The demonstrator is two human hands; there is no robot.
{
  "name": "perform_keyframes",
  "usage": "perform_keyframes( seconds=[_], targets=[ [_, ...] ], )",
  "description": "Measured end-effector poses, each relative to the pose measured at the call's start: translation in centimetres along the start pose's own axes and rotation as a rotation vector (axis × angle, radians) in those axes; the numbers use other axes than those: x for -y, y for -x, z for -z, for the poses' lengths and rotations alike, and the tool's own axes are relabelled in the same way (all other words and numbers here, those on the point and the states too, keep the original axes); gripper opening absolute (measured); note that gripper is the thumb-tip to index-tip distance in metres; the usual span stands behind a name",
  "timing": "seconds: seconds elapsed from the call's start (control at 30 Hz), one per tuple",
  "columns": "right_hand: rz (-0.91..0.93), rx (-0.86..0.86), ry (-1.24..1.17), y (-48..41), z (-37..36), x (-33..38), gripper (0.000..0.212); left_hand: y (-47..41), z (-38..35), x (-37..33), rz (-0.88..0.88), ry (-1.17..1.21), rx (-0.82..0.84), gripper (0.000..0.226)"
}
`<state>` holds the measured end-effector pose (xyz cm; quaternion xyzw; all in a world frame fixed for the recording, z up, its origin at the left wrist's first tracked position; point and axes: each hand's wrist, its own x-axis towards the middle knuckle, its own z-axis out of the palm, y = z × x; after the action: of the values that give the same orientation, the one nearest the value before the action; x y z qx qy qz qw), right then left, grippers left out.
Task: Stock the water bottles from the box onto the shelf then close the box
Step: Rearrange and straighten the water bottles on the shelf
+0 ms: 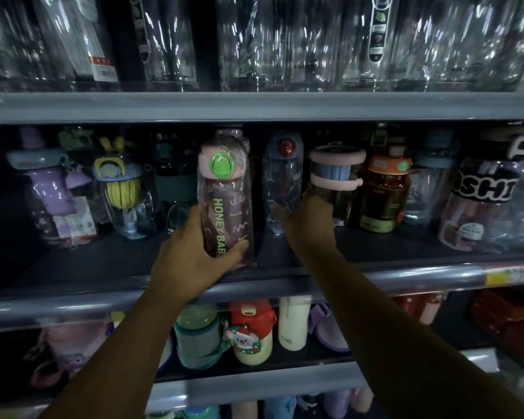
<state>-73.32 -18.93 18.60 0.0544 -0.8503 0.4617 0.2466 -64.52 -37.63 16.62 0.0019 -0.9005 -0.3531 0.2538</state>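
My left hand point(191, 252) grips the lower half of a plastic-wrapped pink bottle point(224, 189) with a green lid button and "HONEY BAB" lettering, held upright over the front of the middle shelf point(406, 276). Just to its right stands a wrapped blue bottle point(282, 176) with a red lid button. My right hand point(306, 219) reaches to that bottle's base and its fingers touch it; whether they curl round it is hidden. The box is out of view.
The middle shelf holds more bottles: purple point(49, 189) and yellow point(118, 182) at left, a pink-banded cup point(336, 173), an orange-lidded bottle point(384, 192) and a large clear jug point(484, 201) at right. Wrapped clear bottles fill the top shelf. Cups and a Christmas bottle point(251, 331) stand below.
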Motion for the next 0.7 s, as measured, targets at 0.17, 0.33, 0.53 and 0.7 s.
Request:
perform_keyframes(
  seconds=[0.17, 0.33, 0.53, 0.7],
  targets=[
    [-0.058, 0.014, 0.044, -1.0, -1.2, 0.4, 0.028, -0.1, 0.1, 0.0, 0.012, -0.005, 0.0, 0.09],
    [-0.039, 0.038, 0.139, -2.8, -2.2, 0.3, 0.029, -0.2, 0.1, 0.3, 0.013, -0.004, 0.005, 0.095],
    [-0.082, 0.068, 0.183, -4.1, -2.5, 0.2, 0.038, -0.4, 0.0, 0.5, -0.008, 0.022, 0.01, 0.087],
    [-0.076, 0.076, 0.193, -4.2, -2.6, 0.1, 0.04, -0.4, -0.1, 0.7, -0.027, 0.044, 0.007, 0.083]
  ],
)
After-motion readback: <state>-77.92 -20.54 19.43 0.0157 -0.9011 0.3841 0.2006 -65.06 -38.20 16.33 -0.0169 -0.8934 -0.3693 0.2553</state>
